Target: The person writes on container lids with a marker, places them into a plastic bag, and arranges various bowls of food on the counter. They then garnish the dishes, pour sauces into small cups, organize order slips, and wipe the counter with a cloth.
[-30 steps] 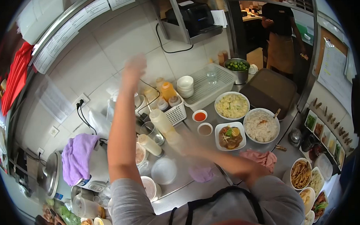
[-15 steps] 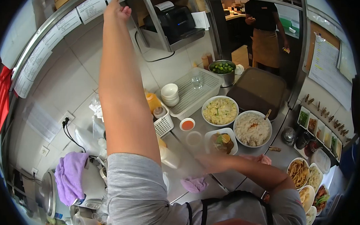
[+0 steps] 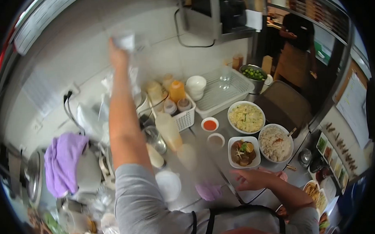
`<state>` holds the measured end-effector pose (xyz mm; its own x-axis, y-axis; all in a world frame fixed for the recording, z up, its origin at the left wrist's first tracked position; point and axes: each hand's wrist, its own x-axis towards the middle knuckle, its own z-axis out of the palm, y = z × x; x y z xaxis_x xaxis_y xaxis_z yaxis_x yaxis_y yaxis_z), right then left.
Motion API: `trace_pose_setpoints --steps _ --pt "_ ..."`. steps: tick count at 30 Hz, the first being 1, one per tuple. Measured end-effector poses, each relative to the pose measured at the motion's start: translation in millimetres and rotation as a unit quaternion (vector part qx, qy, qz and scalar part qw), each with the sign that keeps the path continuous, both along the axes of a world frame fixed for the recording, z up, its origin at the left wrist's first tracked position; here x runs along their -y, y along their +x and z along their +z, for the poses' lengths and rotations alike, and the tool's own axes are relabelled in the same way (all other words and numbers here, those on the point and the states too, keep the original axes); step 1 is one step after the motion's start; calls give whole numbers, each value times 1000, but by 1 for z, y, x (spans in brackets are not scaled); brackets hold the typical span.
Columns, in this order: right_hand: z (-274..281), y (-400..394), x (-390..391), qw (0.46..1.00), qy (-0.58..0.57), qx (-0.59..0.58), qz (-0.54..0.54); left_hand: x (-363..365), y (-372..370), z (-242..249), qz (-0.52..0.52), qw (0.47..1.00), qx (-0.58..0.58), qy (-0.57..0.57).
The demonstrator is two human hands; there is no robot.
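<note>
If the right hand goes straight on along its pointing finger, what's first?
Probably the blurred pale shape beside the squeeze bottle, too smeared to name. Before that, the right hand seems to cross bare counter, just clear of the square bowl. Height is unclear, so it may pass over.

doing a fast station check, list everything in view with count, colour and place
food bowls: two, white, right side of counter
square dish: one, white, left of lower food bowl
red sauce: one cup, left of food bowls
brown sauce: one cup, below red sauce
basket: one, white, near wall
orange bottle: one, in basket
squeeze bottles: at least two, pale, before basket
crate: one, whitish, right of basket
metal pot: one, grey, beyond crate
tray: one, brown, beyond food bowls
purple cloths: two, far left and near edge
co-worker: one, black top, beyond opening
smaller edge items: uncounted, blurred
left hand: one, grey-sleeved, raised before wall, holding blurred white slip
right hand: one, grey-sleeved, below square dish
</note>
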<state>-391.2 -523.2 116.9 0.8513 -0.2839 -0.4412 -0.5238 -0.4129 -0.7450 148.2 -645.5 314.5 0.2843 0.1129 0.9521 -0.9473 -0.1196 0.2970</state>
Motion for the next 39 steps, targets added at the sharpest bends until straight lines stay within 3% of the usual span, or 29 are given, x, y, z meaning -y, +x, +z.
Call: trace_pose_setpoints --steps 1,2,5,12,15,18,19,20,21,22,23,24,25,28,33,36,39 --pt "3 -5 -1 1000 -1 -10 -20 -2 46 -16 54 986 10 157" --pt "2 -11 -1 999 -6 -15 -34 -19 33 -15 36 981 -83 169" --pt "-1 -33 2 996 -20 -42 -74 -30 56 -25 63 977 -130 155" --pt "42 -57 -1 982 -46 -128 -133 -36 47 -23 124 906 -232 333" --pt "43 -70 -6 985 -118 -107 -61 -26 69 -56 172 864 -254 399" --pt "-3 -105 -14 986 -125 -102 34 -23 -21 -7 304 785 -112 528" --pt "-20 -114 -17 986 -112 -104 63 -9 -33 3 303 835 -69 453" --pt "-23 -117 -20 987 -97 -106 67 -3 -81 28 240 901 -94 350" --pt "-25 -121 -23 988 -80 -109 71 20 -94 47 133 940 6 314" --pt "-26 -125 -28 989 -61 -113 74 41 -121 73 -89 957 5 275" --pt "-22 -127 -30 988 -73 -125 55 45 -178 94 -335 899 -84 268" --pt "-13 -126 -31 986 -85 -136 35 44 -228 110 -466 833 -146 262" --pt "-4 -127 -31 984 -95 -148 14 58 -259 120 -536 809 -113 216" --pt "14 -141 -38 987 -107 -116 -41 107 -306 154 -626 756 -71 177" --pt "28 -166 -54 974 -105 -168 -110 182 -293 215 -690 675 -210 156" --pt "29 -173 -61 975 -116 -144 -127 195 -279 216 -729 616 -235 183" --pt "11 -176 -63 978 -158 -88 -99 155 -306 181 -709 648 -221 169"
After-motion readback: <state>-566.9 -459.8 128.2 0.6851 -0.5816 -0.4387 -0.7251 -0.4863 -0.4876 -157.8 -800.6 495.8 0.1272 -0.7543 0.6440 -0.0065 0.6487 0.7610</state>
